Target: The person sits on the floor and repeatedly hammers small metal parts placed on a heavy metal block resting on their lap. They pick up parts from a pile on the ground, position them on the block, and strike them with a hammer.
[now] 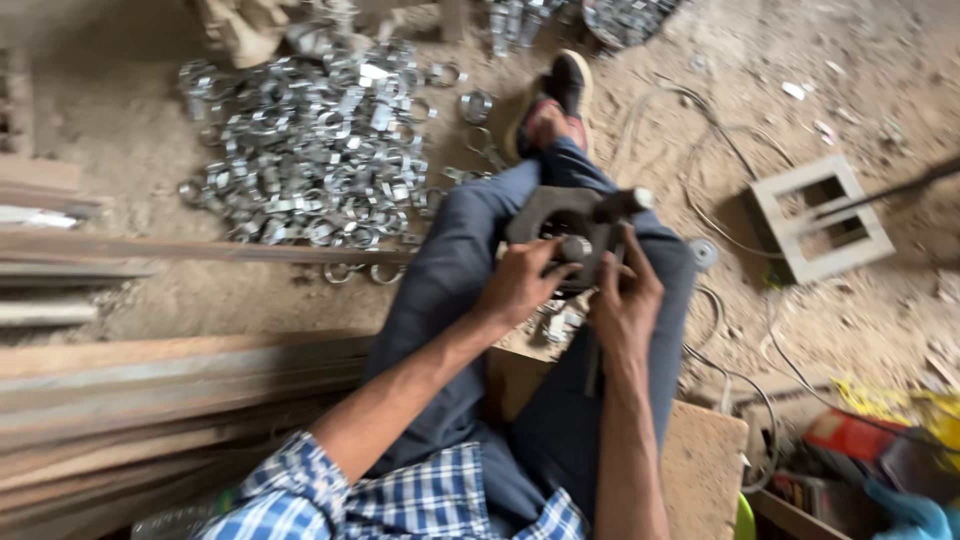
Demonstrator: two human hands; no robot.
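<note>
Two hands are seen on a dark grey metal tool (570,225) that is rested on the person's lap, between the knees of the blue trousers (450,290). The tool is shaped like a heavy cast arch, with a round silvery knob at its front and a short bar sticking out to the right. The left hand (520,283) is closed on its lower left edge; the right hand (627,300) is curled against its right side, though the blur leaves the exact grip unclear. A heap of shiny metal clamps (310,150) is spread on the dusty floor ahead, well apart. Wooden planks (150,390) are stacked at left.
</note>
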